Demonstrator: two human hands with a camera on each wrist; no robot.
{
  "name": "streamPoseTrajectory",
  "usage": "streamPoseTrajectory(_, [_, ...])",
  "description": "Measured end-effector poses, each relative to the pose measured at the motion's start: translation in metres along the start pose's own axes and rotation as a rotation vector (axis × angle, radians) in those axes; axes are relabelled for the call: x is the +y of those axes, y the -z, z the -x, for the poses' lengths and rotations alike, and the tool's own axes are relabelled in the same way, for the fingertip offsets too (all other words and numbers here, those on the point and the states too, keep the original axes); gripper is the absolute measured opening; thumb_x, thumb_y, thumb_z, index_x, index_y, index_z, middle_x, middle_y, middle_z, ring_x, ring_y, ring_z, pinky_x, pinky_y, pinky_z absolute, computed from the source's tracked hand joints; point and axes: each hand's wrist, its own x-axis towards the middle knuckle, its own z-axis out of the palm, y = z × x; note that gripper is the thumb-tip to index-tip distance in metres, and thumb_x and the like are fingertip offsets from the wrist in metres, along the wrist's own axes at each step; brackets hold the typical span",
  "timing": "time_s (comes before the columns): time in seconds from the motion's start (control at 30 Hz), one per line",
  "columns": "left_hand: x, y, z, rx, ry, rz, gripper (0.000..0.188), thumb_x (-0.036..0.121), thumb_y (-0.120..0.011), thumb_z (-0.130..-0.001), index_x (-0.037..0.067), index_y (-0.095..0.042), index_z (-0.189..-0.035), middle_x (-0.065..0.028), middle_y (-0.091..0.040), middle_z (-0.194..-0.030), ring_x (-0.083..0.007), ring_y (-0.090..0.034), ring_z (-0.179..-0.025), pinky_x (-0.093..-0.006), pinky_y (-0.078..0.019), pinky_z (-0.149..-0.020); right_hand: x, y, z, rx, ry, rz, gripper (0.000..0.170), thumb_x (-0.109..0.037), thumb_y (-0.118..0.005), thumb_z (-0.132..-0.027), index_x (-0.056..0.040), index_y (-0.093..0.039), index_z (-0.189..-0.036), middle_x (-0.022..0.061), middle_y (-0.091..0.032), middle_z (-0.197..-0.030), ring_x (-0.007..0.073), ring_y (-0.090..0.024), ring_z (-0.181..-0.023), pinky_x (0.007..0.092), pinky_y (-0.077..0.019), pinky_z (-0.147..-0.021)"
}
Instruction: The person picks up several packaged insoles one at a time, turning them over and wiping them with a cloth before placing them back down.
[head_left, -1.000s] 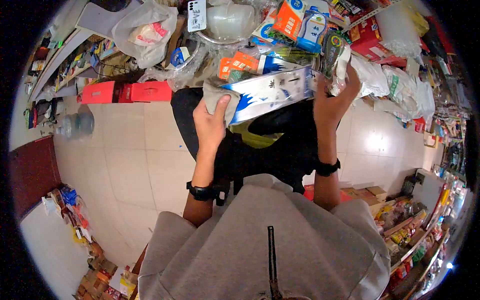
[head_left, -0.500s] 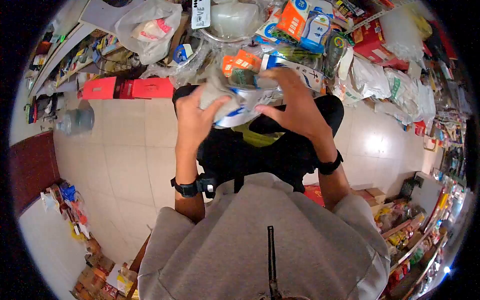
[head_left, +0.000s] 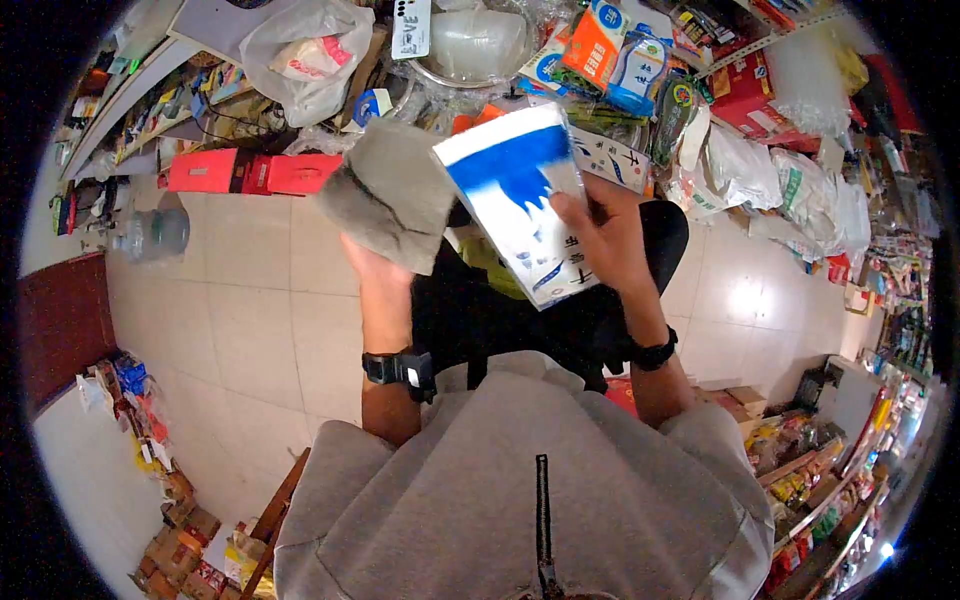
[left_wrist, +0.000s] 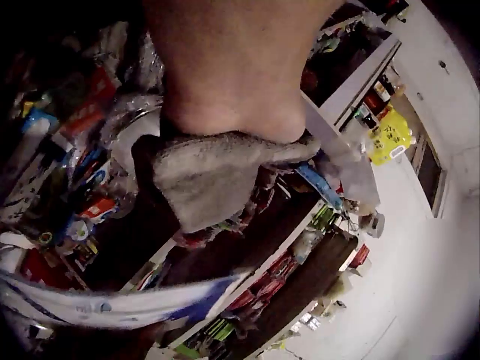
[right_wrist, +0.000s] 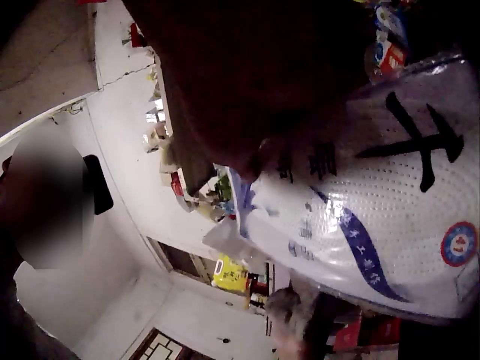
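Note:
My left hand (head_left: 378,268) holds a folded grey cloth (head_left: 395,185), which covers its fingers in the head view. In the left wrist view the cloth (left_wrist: 206,180) spreads out beyond the hand. To its right, my right hand (head_left: 618,240) grips a flat white-and-blue plastic packet (head_left: 510,185) by its right edge, thumb on the front. The packet is tilted, its blue end up and toward the cloth. Seen from the right wrist, the packet (right_wrist: 382,202) shows black characters, a dotted white surface and a round 41 mark.
Beyond the knees lies a crowded heap: a metal bowl (head_left: 440,75), a phone (head_left: 411,28), orange-and-blue packages (head_left: 595,45), a similar white packet (head_left: 612,160) and white plastic bags (head_left: 740,160). A red box (head_left: 215,171) stands at left. A clear bottle (head_left: 160,235) is on the tiled floor.
The packet was first stretched lengthwise between both hands, then bent between them. Now the right hand alone holds it, blue end up, and the left hand with the cloth is apart to the left.

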Motion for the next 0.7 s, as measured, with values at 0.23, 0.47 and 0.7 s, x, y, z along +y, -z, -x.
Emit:
streamPoseTrajectory(0.23, [-0.046,-0.058,0.01,0.136,-0.159,-0.743,0.042,0.033,-0.059,-0.095,0.0,-0.054,-0.12,-0.0079,-0.062,-0.109,-0.0174,-0.059,-0.097,-0.0315,-0.0469,-0.085,-0.015,-0.035,0.004,-0.035,0.031,0.161,0.019,-0.018,-0.069,-0.084,0.0012,-0.066,-0.084,0.0168,-0.065,-0.074,0.0279,-0.063,-0.065,0.0363,-0.0466,-0.062])
streamPoseTrajectory(0.47, [-0.056,-0.061,0.011,0.156,-0.32,-0.912,0.034,0.028,-0.064,-0.093,-0.003,-0.061,-0.108,-0.0075,-0.065,-0.101,-0.0146,-0.06,-0.087,-0.0299,-0.0468,-0.08,-0.019,-0.037,0.006,0.12,-0.036,0.098,0.018,-0.017,-0.068,-0.085,0.0013,-0.067,-0.085,0.0147,-0.065,-0.068,0.0201,-0.061,-0.059,0.0323,-0.0453,-0.057])
streamPoseTrajectory(0.7, [-0.073,-0.042,0.04,0.061,-0.208,-1.032,0.032,0.022,-0.069,-0.089,-0.006,-0.063,-0.104,-0.0097,-0.069,-0.096,-0.014,-0.062,-0.088,-0.0279,-0.0479,-0.08,-0.021,-0.025,-0.013,0.309,-0.041,0.029,0.033,-0.026,-0.065,-0.09,0.0012,-0.06,-0.071,0.0052,-0.051,-0.055,0.0102,-0.044,-0.052,0.03,-0.0347,-0.049])
